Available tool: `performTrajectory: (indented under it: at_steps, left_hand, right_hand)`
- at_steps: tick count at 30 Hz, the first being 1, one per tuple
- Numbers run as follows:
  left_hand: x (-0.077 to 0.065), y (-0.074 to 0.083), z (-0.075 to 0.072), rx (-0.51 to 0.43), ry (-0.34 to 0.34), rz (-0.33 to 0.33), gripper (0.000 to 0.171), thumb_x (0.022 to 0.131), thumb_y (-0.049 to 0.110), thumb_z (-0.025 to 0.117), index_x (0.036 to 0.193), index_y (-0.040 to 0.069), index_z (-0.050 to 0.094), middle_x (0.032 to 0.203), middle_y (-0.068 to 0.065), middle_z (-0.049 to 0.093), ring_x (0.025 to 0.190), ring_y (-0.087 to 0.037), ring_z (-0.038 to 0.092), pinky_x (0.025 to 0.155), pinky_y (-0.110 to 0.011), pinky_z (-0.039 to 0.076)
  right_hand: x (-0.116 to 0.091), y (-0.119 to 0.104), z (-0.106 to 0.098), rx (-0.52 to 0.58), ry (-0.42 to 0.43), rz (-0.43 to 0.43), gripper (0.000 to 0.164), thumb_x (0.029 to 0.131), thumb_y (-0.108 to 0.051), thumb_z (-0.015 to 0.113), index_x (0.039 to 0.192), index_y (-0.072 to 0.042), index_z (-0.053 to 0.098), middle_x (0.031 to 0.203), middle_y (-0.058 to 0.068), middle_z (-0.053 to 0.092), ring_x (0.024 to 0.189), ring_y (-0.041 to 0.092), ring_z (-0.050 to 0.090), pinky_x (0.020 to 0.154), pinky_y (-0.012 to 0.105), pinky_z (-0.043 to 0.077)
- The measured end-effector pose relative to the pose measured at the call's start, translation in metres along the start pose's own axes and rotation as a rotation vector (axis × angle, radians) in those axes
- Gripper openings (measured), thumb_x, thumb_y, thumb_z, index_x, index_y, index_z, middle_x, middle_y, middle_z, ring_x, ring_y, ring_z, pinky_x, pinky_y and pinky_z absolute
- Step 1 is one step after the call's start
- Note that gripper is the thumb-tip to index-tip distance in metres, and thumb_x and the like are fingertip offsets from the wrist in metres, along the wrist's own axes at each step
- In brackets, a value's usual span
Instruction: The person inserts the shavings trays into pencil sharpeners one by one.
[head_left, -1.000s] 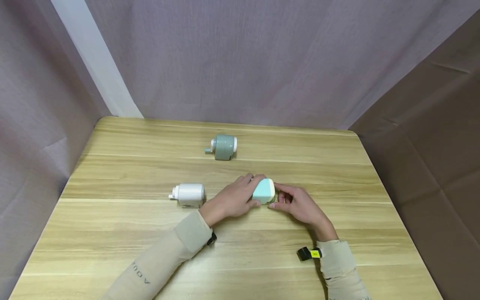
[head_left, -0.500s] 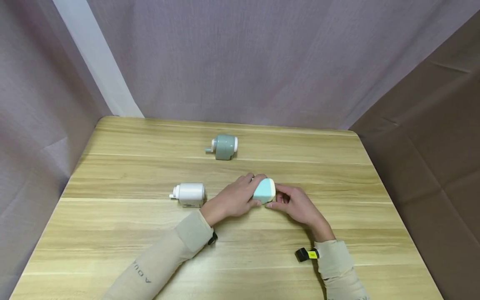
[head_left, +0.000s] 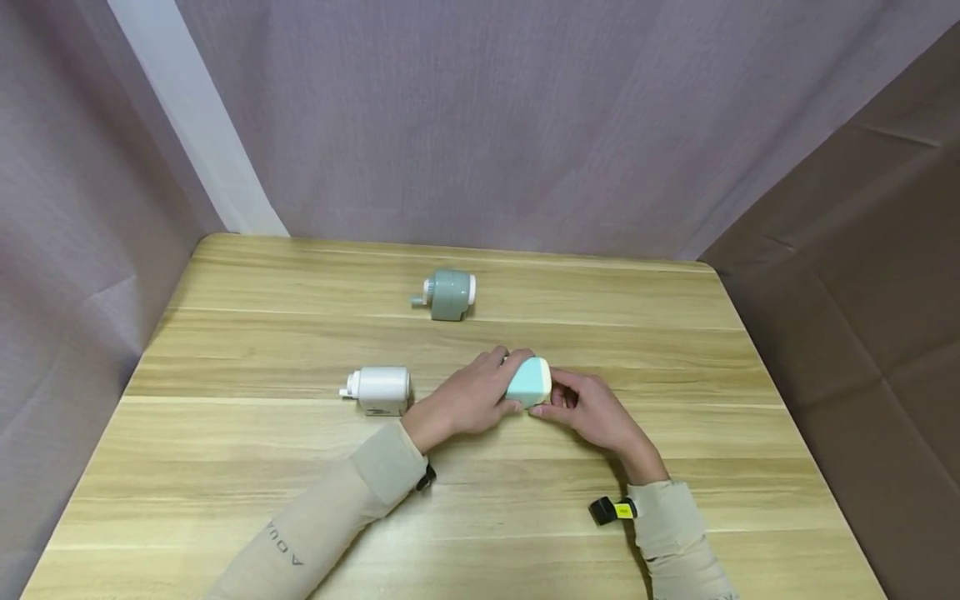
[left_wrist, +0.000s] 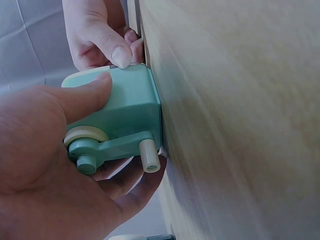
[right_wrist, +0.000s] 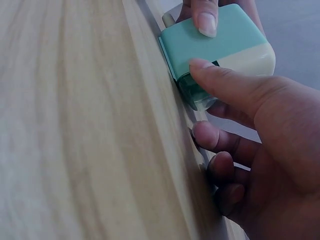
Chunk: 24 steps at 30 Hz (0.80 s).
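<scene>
A mint-green crank pencil sharpener (head_left: 529,381) with a cream end stands on the table. My left hand (head_left: 471,393) grips its body from the crank side, thumb on one flank and fingers round the other. In the left wrist view the crank handle (left_wrist: 150,156) hangs by the fingers. Opposite, my right hand (head_left: 600,410) pinches the clear shavings drawer (right_wrist: 196,94) at the cream end, its thumb lying along the body's lower edge. The drawer sticks out a little in the right wrist view. The other right fingers are curled near the tabletop.
A white crank sharpener (head_left: 383,390) stands just left of my left wrist. Farther back is a grey-green one (head_left: 450,294). The wooden table (head_left: 247,333) ends at a grey curtain (head_left: 480,125) behind and a brown cloth (head_left: 862,292) on the right.
My right hand has shifted slightly left toward the sharpener, and the drawer that stuck out below the cream end has moved farther in. The left hand stays in place.
</scene>
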<state>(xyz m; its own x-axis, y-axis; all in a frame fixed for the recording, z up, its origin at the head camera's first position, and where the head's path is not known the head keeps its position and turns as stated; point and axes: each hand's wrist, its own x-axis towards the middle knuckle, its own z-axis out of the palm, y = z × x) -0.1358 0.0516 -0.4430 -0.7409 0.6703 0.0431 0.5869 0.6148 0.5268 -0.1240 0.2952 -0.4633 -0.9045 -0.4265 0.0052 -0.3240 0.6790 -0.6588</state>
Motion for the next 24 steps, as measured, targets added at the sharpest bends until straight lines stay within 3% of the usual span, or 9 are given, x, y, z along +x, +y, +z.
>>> performTrajectory:
  at_steps: [17, 24]
  left_hand:
    - [-0.0019, 0.0017, 0.0003, 0.009, -0.003, 0.005, 0.074, 0.097, 0.035, 0.069, 0.157, 0.020, 0.028, 0.133, -0.011, 0.052, 0.113, -0.023, 0.053, 0.093, -0.043, 0.056]
    - [-0.0017, 0.0021, -0.0014, -0.018, 0.003, -0.005, 0.074, 0.095, 0.034, 0.072, 0.156, 0.023, 0.031, 0.131, -0.008, 0.053, 0.111, -0.020, 0.053, 0.092, -0.041, 0.055]
  right_hand:
    - [-0.0026, -0.0003, -0.0003, 0.026, -0.007, 0.022, 0.043, 0.085, -0.040, 0.082, 0.122, -0.024, 0.067, 0.073, -0.003, 0.058, 0.063, 0.013, 0.050, 0.051, 0.022, 0.041]
    - [-0.0019, 0.0001, -0.0023, 0.030, -0.016, 0.020, 0.039, 0.085, -0.041, 0.082, 0.117, -0.025, 0.067, 0.074, -0.003, 0.058, 0.063, 0.013, 0.050, 0.051, 0.022, 0.041]
